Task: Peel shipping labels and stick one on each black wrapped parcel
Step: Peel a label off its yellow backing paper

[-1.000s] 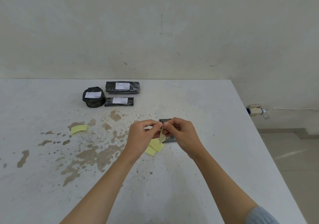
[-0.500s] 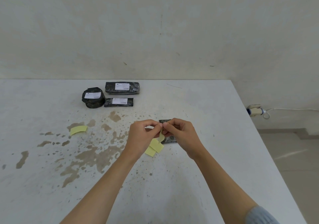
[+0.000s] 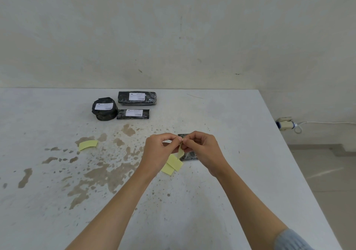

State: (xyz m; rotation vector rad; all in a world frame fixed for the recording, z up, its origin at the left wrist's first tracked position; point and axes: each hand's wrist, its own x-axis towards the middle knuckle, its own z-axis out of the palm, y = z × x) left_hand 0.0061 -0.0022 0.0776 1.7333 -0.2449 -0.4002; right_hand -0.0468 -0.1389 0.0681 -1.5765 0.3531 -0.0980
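left hand and right hand met fingertip to fingertip, both pinched shut on a yellow label strip hanging between them, above the unlabelled black parcel on the table. three labelled parcels sat further back.

Black parcels bear white labels; yellow backing strips; brown-stained white table.

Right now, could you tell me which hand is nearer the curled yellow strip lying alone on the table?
Left. The left hand lies right of the curled yellow strip; the right hand is farther right.
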